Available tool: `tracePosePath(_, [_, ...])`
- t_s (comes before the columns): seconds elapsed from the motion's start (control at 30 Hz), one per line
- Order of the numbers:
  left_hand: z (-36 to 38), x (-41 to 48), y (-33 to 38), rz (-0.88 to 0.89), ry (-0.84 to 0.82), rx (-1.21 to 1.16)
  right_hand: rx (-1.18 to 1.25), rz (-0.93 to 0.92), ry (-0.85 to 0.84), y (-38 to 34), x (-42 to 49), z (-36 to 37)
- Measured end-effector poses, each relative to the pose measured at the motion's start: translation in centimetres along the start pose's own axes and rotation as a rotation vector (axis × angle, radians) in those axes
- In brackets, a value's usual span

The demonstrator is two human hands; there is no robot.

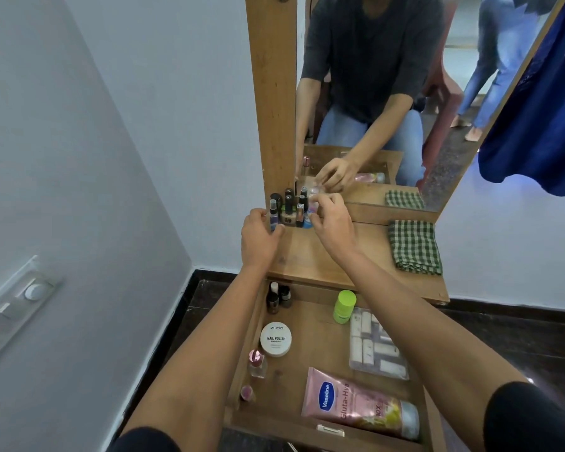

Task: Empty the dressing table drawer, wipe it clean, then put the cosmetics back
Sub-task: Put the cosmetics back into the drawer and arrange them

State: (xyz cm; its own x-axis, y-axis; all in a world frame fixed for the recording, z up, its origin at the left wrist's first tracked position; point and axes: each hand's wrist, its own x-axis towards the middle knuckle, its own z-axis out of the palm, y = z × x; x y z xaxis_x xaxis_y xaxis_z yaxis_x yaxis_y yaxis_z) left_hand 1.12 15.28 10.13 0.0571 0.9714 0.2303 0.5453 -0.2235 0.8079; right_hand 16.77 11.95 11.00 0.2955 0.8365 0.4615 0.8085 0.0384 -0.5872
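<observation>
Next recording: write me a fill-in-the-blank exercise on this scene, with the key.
The checked cloth lies on the tabletop's ____ side.
The Vaseline tube lies in the open ____.
The white tub's label reads NAIL ____.
The right hand pinches a small clear item beside the upright ____.
Missing: right; drawer; polish; bottles.

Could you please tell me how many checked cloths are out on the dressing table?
1: the green checked cloth lies folded at the right of the tabletop, near the mirror. The other one is merely its reflection. The forearms hide part of the drawer.
</observation>
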Motion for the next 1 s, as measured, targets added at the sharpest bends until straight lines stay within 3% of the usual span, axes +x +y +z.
tracePosePath(0.47, [0.7, 1.1, 1.0, -0.094, 0.001, 0.072, 0.083, -0.072, -0.014, 0.4, -1.0, -0.8])
tracePosePath(0.8, [0.7, 0.6, 0.6, -0.122, -0.007, 0.071, 0.185, 0.059, -0.158, 0.6, -2.7, -0.7])
tracePosePath(1.0, [-1.8, -1.6, 0.7, -0.091, -0.036, 0.006, 0.286, 0.062, -0.12, -1.4, -4.4, -2.4])
